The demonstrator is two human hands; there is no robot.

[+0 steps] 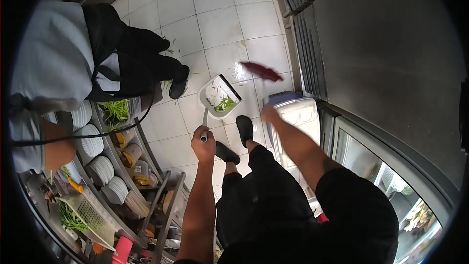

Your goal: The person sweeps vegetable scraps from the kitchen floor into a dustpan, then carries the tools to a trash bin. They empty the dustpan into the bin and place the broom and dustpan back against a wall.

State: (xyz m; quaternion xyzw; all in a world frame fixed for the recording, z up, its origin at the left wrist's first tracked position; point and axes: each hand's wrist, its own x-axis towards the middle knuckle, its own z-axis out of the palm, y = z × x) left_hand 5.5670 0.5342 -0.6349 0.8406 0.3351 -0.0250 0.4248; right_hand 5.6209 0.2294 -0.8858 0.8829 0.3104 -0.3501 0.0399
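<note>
My left hand is wrapped around the grey handle of a white dustpan. The pan rests on the tiles ahead of my feet, its dark front lip facing up and to the right. Inside it lie green vegetable scraps and small bits of debris. My right hand looks closed and is blurred by motion. Beyond it, a dark red broom head is smeared by movement over the floor. The broom's handle cannot be made out clearly between the head and my right hand.
Another person in dark trousers stands at the left, beside shelves with stacked plates and cut greens. A white-lidded bin is by my right arm. Refrigerators line the right. Green scraps lie on the tiles.
</note>
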